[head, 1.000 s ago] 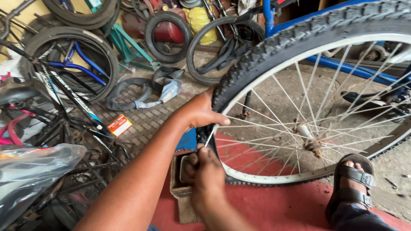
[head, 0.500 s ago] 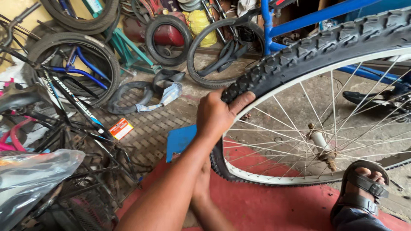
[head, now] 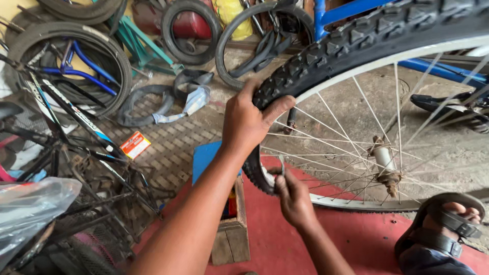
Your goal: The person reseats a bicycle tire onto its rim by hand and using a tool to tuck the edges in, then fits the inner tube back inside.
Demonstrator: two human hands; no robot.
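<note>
The person's left hand (head: pixel 249 119) still grips the knobby black rubber tyre (head: pixel 326 51) of the white-rimmed spoked bicycle wheel (head: pixel 407 56), fingers curled over the tread and thumb pressed on the sidewall. Since half a second ago, the right hand (head: pixel 294 196) has come out from under the left forearm; its fingertips now pinch a small thin metal tool (head: pixel 281 165) against the rim, just below the left palm. The weathered wooden box (head: pixel 232 234) sits beneath both wrists.

This is a bicycle repair workshop: loose tyres (head: pixel 189 31) and inner tubes (head: pixel 147 104) litter the paved floor (head: pixel 173 147), bicycle frames (head: pixel 66 117) crowd one side, and a knobbly spoked wheel (head: pixel 367 56) fills the foreground.
</note>
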